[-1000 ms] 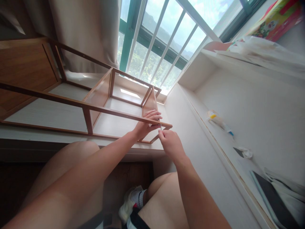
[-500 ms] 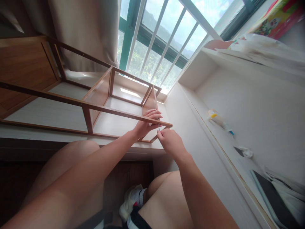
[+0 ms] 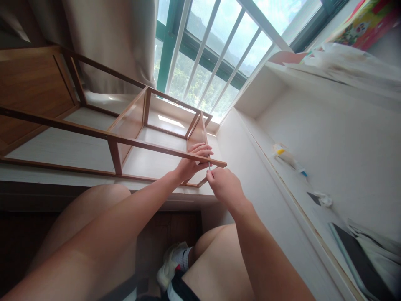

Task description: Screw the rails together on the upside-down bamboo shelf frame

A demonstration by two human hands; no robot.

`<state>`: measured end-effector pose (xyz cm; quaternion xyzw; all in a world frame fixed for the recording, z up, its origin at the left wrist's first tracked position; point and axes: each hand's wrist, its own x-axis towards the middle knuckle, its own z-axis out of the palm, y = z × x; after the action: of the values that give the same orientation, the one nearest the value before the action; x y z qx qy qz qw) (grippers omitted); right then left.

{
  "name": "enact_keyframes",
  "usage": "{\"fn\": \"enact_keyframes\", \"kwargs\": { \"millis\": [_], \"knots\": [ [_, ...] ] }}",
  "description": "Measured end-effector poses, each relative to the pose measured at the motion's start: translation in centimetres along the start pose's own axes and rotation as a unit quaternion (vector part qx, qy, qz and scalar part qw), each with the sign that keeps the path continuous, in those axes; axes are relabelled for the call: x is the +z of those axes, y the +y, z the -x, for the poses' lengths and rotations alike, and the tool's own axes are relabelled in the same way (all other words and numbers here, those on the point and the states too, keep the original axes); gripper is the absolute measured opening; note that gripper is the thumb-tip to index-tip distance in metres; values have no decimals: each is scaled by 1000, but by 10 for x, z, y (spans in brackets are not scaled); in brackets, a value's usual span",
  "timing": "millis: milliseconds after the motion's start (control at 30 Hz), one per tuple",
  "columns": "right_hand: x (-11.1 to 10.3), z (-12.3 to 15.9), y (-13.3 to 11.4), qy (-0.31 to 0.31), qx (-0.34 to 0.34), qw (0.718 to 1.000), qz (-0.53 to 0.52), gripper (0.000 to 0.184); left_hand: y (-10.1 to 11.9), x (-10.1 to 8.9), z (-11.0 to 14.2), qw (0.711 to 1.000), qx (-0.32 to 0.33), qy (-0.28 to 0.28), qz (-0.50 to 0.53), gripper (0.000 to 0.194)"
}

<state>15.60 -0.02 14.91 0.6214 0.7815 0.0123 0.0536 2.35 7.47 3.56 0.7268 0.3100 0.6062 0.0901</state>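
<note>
A brown wooden shelf frame [image 3: 134,144] lies on its side along a pale ledge, its slatless panels standing upright between long rails. My left hand [image 3: 194,159] is wrapped round the near rail close to its right end, beside the end shelf panel [image 3: 198,133]. My right hand [image 3: 226,184] is closed just below that rail, pinching a thin metal tool [image 3: 209,166] whose tip meets the rail. Most of the tool is hidden in my fingers, so its exact kind does not show.
A barred window [image 3: 213,54] and a curtain [image 3: 109,46] stand behind the frame. To the right, a white shelf unit [image 3: 266,167] holds a tablet-like dark device [image 3: 360,259], a small packet [image 3: 290,159] and plastic bags [image 3: 354,69]. My knees are close below the ledge.
Both hands keep almost the same place. My right hand has turned very slightly at the rail; the wooden frame has not moved.
</note>
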Motion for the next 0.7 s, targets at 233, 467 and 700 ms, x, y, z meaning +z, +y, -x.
{"fn": "enact_keyframes", "kwargs": {
  "millis": [233, 467, 700],
  "knots": [
    [-4, 0, -2, -25, 18, 999, 13, 42, 0, 0, 0, 1000, 3, 0, 5, 32],
    [-9, -4, -5, -35, 16, 999, 5, 38, -1, 2, 2, 1000, -5, -2, -5, 33],
    [-12, -7, -4, -39, 11, 996, -77, 28, 0, 1, 3, 1000, -1, -2, 1, 32]
  ]
}}
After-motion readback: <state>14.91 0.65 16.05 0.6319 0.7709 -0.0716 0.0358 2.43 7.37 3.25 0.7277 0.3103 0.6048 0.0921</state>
